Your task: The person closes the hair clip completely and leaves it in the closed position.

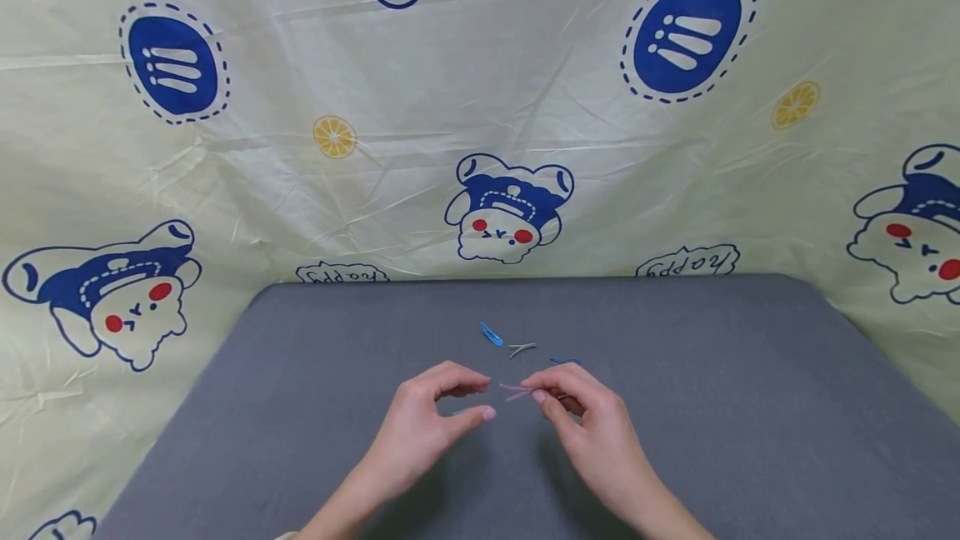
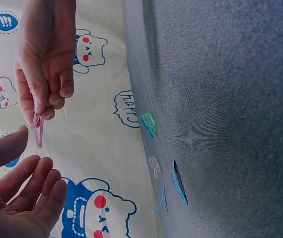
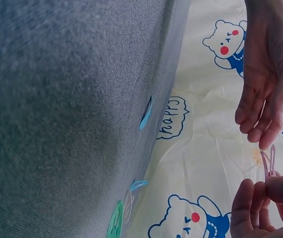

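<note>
A pink snap hair clip [image 1: 514, 390] is pinched between the thumb and fingers of my right hand [image 1: 588, 419], above the table. Its two arms stand spread apart, and the free ends point toward my left hand [image 1: 427, 419]. That left hand holds nothing; its thumb and fingers are parted, with a small gap between them and the clip. In the left wrist view the pink clip [image 2: 38, 133] hangs from the right fingertips, just beyond the left thumb. The right wrist view shows the splayed clip [image 3: 267, 163] close below the left fingertips.
On the grey table [image 1: 337, 340] beyond the hands lie a blue hair clip [image 1: 491, 334], a pale grey one [image 1: 522, 349] and another blue clip [image 1: 565, 361]. A green clip [image 3: 114, 220] lies there too. A patterned cloth [image 1: 480, 90] hangs behind the table.
</note>
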The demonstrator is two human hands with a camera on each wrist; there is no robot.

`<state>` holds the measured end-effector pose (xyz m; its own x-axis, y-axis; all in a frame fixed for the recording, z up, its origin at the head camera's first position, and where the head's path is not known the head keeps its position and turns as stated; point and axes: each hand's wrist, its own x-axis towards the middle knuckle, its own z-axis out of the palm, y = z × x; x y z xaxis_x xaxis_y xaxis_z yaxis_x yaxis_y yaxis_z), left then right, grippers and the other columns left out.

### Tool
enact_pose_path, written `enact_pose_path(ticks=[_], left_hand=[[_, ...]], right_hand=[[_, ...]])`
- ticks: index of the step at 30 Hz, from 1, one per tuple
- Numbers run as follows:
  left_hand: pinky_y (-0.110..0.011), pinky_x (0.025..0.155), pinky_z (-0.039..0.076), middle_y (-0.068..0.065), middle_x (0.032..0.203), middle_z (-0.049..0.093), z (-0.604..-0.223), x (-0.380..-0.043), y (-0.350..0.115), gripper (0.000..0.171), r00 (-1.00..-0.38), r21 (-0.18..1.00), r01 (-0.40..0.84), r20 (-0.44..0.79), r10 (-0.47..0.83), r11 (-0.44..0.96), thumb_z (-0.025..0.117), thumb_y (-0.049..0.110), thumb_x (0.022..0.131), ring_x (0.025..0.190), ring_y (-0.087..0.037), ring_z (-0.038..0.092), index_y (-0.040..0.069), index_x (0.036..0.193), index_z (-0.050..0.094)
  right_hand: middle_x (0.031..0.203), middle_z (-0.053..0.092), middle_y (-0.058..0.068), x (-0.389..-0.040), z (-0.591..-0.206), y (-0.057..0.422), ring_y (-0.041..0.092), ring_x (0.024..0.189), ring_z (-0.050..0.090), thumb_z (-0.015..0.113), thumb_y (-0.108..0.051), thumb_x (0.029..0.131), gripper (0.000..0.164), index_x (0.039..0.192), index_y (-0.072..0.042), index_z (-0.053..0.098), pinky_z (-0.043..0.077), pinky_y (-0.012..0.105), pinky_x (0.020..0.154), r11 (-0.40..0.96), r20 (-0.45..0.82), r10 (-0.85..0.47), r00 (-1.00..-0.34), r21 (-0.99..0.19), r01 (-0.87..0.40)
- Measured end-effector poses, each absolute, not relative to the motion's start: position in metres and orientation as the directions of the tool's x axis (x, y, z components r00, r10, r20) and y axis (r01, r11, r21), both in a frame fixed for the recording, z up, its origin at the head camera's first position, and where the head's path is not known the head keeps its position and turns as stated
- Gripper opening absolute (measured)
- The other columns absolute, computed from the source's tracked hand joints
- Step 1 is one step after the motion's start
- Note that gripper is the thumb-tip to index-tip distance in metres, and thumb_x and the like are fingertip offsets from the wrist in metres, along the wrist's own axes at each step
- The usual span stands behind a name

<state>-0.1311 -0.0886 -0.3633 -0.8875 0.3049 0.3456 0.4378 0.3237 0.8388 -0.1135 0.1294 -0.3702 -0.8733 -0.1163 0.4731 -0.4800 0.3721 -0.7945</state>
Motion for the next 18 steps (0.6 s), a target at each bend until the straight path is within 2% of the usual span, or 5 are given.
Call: enact_pose_path(ticks=[7,13,18], left_hand=[[-0.03,0.088,0.05,0.016,0.099,0.067,-0.367,-0.13,-0.085,0.026,-0.873,0.845,0.454,0.36,0.329,0.282,0.083,0.025,0.08,0.097,-0.01,0.063,0.027,0.104,0.074],[-0.035,0.083,0.052,0.013,0.097,0.068,-0.371,-0.132,-0.085,0.023,-0.881,0.85,0.434,0.331,0.338,0.298,0.083,0.026,0.08,0.092,-0.011,0.062,0.027,0.101,0.075],[-0.035,0.082,0.052,0.012,0.096,0.068,-0.375,-0.135,-0.085,0.02,-0.87,0.84,0.457,0.353,0.345,0.293,0.083,0.02,0.08,0.091,-0.013,0.063,0.023,0.099,0.076]], right_hand=[[0.097,0.066,-0.012,-0.113,-0.375,0.126,0.011,0.085,0.063,0.069,-0.002,0.091,0.021,0.099,-0.022,0.073,0.054,0.028,0.075,0.353,0.456,-0.131,-0.88,-0.808,-0.471],[0.097,0.066,-0.01,-0.115,-0.38,0.124,0.013,0.088,0.062,0.069,-0.005,0.092,0.016,0.099,-0.018,0.074,0.054,0.029,0.075,0.321,0.423,-0.136,-0.896,-0.837,-0.444],[0.097,0.066,-0.009,-0.115,-0.383,0.124,0.014,0.089,0.063,0.068,-0.008,0.092,0.018,0.099,-0.024,0.073,0.054,0.029,0.077,0.297,0.387,-0.136,-0.912,-0.862,-0.41]])
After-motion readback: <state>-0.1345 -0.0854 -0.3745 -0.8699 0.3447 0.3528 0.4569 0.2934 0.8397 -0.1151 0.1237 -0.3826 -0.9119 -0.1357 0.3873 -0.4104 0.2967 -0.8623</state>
